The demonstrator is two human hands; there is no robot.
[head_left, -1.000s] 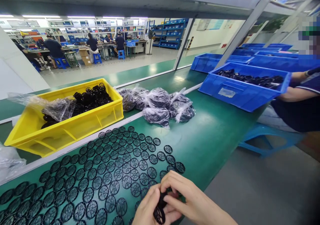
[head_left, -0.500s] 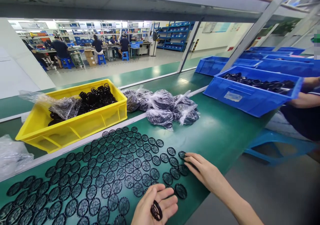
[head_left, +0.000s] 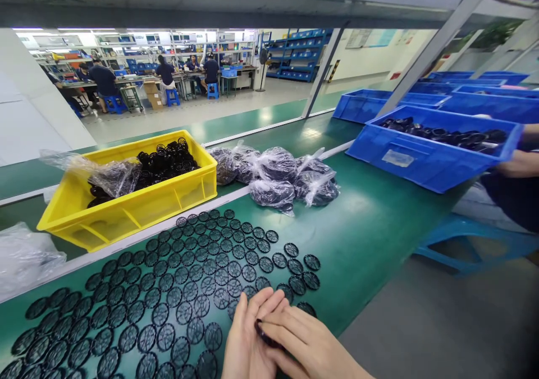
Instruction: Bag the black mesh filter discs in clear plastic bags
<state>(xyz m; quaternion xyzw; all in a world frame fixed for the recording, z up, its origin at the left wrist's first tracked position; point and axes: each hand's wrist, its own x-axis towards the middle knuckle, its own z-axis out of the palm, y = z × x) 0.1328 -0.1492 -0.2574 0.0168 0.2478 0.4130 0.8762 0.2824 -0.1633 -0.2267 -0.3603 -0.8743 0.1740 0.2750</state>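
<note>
Black mesh disc [head_left: 264, 334], pressed between left hand [head_left: 246, 334] and right hand [head_left: 314, 348]; a loose pinch could drop it among the laid-out discs [head_left: 181, 289].

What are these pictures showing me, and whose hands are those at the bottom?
This picture comes from a camera worn on a person's head, so you see what that person sees when looking down. There is no robot here: these are the person's own left hand and right hand. Together they hold a small black plastic piece. On the green workbench lie many round black mesh discs, set out side by side. Farther away are a yellow crate with black parts inside and clear plastic bags of dark parts. On the right are a blue crate and another worker's arm.
</note>
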